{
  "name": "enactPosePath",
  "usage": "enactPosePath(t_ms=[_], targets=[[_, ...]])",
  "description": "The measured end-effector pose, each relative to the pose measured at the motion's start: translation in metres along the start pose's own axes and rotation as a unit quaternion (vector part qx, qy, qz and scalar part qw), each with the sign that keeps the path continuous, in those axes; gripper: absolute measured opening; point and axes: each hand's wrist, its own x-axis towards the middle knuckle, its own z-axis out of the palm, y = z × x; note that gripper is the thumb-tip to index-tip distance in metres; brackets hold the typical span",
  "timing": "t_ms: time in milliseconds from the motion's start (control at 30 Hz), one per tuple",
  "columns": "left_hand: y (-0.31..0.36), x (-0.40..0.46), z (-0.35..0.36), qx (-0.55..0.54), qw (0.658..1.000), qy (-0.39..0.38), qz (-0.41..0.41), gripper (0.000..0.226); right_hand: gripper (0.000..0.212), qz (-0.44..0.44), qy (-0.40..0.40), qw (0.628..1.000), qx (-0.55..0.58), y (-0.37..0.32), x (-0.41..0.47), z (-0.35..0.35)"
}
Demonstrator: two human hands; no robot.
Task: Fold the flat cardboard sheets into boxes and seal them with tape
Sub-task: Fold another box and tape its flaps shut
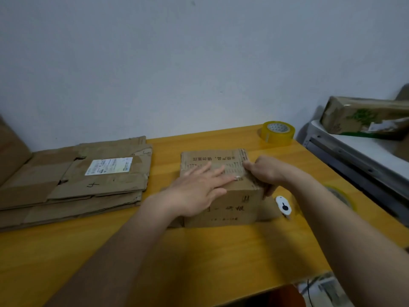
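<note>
1. Box (221, 187) of brown cardboard sits mid-worktop (199, 251), with printed Chinese characters too blurred to read.
2. Left hand (199, 189) presses flat on the box top, fingers straight.
3. Right hand (261, 171) grips the box's right top edge.
4. Flat sheets (77, 180), left of the box, carry a white shipping label and a handwritten "4".
5. Tape roll (277, 132) stands behind the box.

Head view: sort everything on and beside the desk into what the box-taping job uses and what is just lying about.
In use:
- folded box, left hand pressing flat on top, right hand gripping its right edge
- tape roll
- flat cardboard stack
- white cutter, probably

Lying about:
- wrapped package on the grey unit
</note>
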Motion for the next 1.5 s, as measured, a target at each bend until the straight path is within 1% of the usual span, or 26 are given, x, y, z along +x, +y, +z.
enactPosePath(t_ms=[100, 133, 200, 267, 300, 333, 367, 433, 500, 567, 700, 767, 800, 867, 933, 1000, 1067, 1100, 1133, 1167, 1200, 1267, 1300, 1367, 1433, 1500], targets=[[0.006, 0.005, -0.001, -0.046, 0.997, 0.011, 0.057, 0.046, 0.049, -0.066, 0.124, 0.988, -0.066, 0.008, 0.005, 0.003], [0.008, 0.007, -0.001, -0.069, 0.996, 0.019, 0.062, 0.046, 0.057, -0.110, 0.146, 0.983, -0.013, 0.009, 0.006, 0.007], [0.010, 0.006, 0.003, -0.132, 0.987, 0.066, 0.056, 0.042, 0.070, -0.179, 0.110, 0.964, 0.164, 0.010, 0.005, 0.017], [0.016, 0.004, 0.011, -0.170, 0.970, 0.177, 0.005, 0.030, 0.064, -0.200, 0.073, 0.945, 0.247, 0.013, 0.004, 0.025], [0.019, 0.004, 0.015, -0.128, 0.967, 0.218, -0.037, 0.040, 0.061, -0.201, 0.073, 0.941, 0.263, 0.016, 0.005, 0.029], [0.022, 0.005, 0.020, -0.065, 0.970, 0.217, -0.088, 0.066, 0.061, -0.197, 0.078, 0.935, 0.283, 0.019, 0.006, 0.032], [0.022, 0.008, 0.025, -0.010, 0.973, 0.181, -0.139, 0.092, 0.062, -0.190, 0.088, 0.931, 0.299, 0.021, 0.007, 0.034], [0.020, 0.016, 0.022, 0.008, 0.969, 0.105, -0.224, 0.119, 0.061, -0.167, 0.133, 0.932, 0.292, 0.023, 0.011, 0.037], [0.016, 0.027, 0.013, -0.019, 0.964, 0.062, -0.257, 0.124, 0.047, -0.129, 0.188, 0.928, 0.294, 0.019, 0.018, 0.040], [0.011, 0.034, 0.004, -0.036, 0.962, 0.050, -0.268, 0.127, 0.039, -0.099, 0.241, 0.910, 0.322, 0.011, 0.023, 0.046], [-0.002, 0.039, -0.003, -0.064, 0.950, 0.105, -0.286, 0.140, 0.049, -0.080, 0.288, 0.851, 0.431, 0.000, 0.024, 0.060], [-0.009, 0.042, -0.005, -0.068, 0.948, 0.113, -0.291, 0.133, 0.053, -0.058, 0.308, 0.821, 0.477, 0.001, 0.026, 0.063], [-0.014, 0.042, -0.008, -0.078, 0.948, 0.111, -0.289, 0.121, 0.055, -0.049, 0.317, 0.813, 0.486, 0.000, 0.027, 0.064], [-0.028, 0.041, -0.015, -0.136, 0.950, 0.090, -0.267, 0.084, 0.056, -0.048, 0.318, 0.810, 0.490, 0.000, 0.028, 0.064], [-0.045, 0.034, -0.019, -0.257, 0.940, 0.044, -0.219, 0.048, 0.050, -0.070, 0.305, 0.821, 0.477, 0.001, 0.027, 0.062], [-0.055, 0.025, -0.016, -0.373, 0.909, 0.008, -0.188, 0.030, 0.039, -0.098, 0.295, 0.859, 0.407, 0.006, 0.028, 0.056], [-0.059, 0.018, -0.010, -0.503, 0.839, -0.006, -0.209, 0.032, 0.033, -0.124, 0.292, 0.895, 0.315, 0.010, 0.026, 0.051], [-0.059, 0.016, -0.008, -0.540, 0.811, -0.009, -0.223, 0.034, 0.041, -0.143, 0.287, 0.906, 0.278, 0.011, 0.024, 0.049], [-0.059, 0.016, -0.007, -0.546, 0.803, -0.013, -0.239, 0.038, 0.051, -0.159, 0.276, 0.915, 0.246, 0.012, 0.022, 0.049], [-0.057, 0.017, -0.008, -0.522, 0.812, -0.020, -0.258, 0.043, 0.055, -0.165, 0.263, 0.928, 0.207, 0.012, 0.019, 0.048], [-0.054, 0.020, -0.012, -0.460, 0.844, -0.029, -0.276, 0.051, 0.052, -0.161, 0.249, 0.940, 0.171, 0.011, 0.015, 0.047], [-0.041, 0.025, -0.023, -0.270, 0.915, -0.013, -0.299, 0.064, 0.037, -0.141, 0.228, 0.957, 0.110, 0.010, 0.009, 0.042], [-0.032, 0.027, -0.027, -0.162, 0.937, 0.020, -0.307, 0.066, 0.031, -0.137, 0.227, 0.960, 0.090, 0.011, 0.006, 0.040], [-0.008, 0.026, -0.025, -0.021, 0.952, 0.087, -0.291, 0.073, 0.025, -0.130, 0.235, 0.959, 0.090, 0.013, 0.004, 0.038], [0.024, 0.023, -0.011, 0.004, 0.970, 0.061, -0.235, 0.098, 0.026, -0.118, 0.259, 0.953, 0.104, 0.015, 0.004, 0.041], [0.053, 0.020, 0.009, 0.016, 0.984, 0.006, -0.175, 0.106, 0.030, -0.097, 0.273, 0.950, 0.117, 0.018, 0.004, 0.042]])
